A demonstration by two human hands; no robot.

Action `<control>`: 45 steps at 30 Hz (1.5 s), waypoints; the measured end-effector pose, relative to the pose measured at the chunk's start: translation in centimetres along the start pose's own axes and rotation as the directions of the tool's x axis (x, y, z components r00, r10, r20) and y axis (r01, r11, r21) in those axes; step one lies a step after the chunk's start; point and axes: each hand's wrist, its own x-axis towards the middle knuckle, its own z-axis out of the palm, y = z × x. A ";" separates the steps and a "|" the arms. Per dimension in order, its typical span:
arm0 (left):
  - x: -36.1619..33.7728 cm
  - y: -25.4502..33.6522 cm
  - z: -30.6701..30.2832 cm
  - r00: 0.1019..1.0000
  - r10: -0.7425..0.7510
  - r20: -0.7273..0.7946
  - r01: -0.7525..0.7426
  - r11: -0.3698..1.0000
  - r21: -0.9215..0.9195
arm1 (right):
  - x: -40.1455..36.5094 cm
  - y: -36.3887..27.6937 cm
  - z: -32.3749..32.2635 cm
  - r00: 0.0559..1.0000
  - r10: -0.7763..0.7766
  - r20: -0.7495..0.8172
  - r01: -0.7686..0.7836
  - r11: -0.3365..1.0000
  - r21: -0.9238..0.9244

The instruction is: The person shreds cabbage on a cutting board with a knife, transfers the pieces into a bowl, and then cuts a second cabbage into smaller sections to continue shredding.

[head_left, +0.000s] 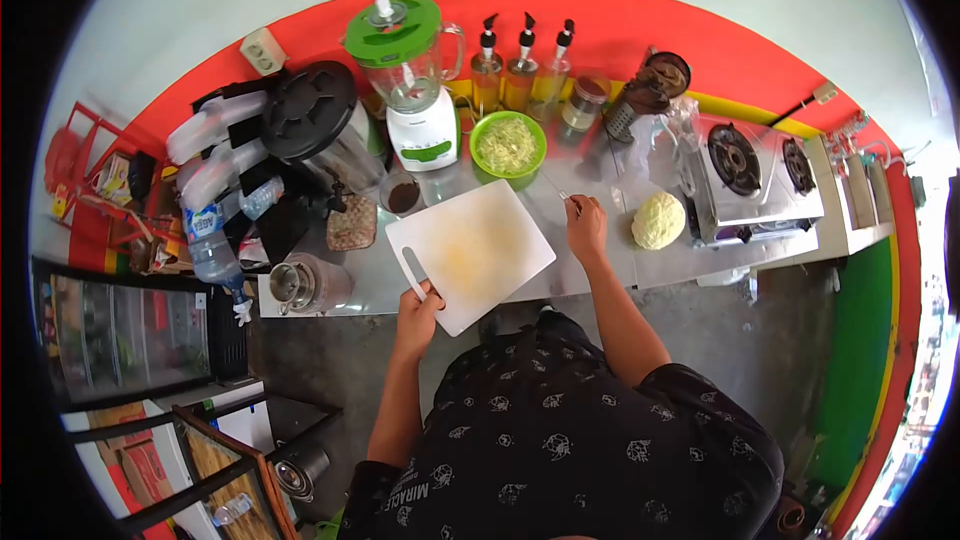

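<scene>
My left hand grips the near left edge of a white cutting board, beside its handle slot. The board is tilted, and its middle has a yellowish stain. My right hand is closed around a knife, its thin blade pointing away from me and hard to make out against the steel counter. Just beyond the board sits a green bowl filled with shredded cabbage. To the right of my right hand lies a pale head of cabbage.
A blender with a green lid stands behind the board, near several pump bottles. On the right is a gas stove. A large black-lidded container and a water bottle are at the left.
</scene>
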 end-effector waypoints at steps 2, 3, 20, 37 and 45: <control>1.0 -0.9 0.4 0.998 -0.025 0.049 0.024 1.000 0.012 | -1.8 0.8 -1.1 0.999 0.048 -0.004 -0.048 0.998 0.034; 1.6 -1.5 0.7 0.997 -0.035 0.072 0.036 0.999 0.000 | -2.8 1.2 -1.7 0.997 0.077 0.001 -0.077 0.994 0.080; 11.5 -6.7 5.2 0.911 -0.265 0.317 0.202 0.955 0.219 | -11.8 6.5 -1.9 0.950 0.298 -0.094 -0.301 0.953 -0.023; 12.4 -5.7 2.9 0.964 -0.221 0.148 0.165 0.934 0.318 | -6.1 8.5 -3.5 0.931 0.342 -0.130 -0.350 0.936 -0.042; 14.7 -3.4 8.7 0.928 -0.255 0.270 0.104 0.876 0.471 | -2.8 11.3 -9.0 0.767 0.516 -0.382 -0.490 0.855 0.172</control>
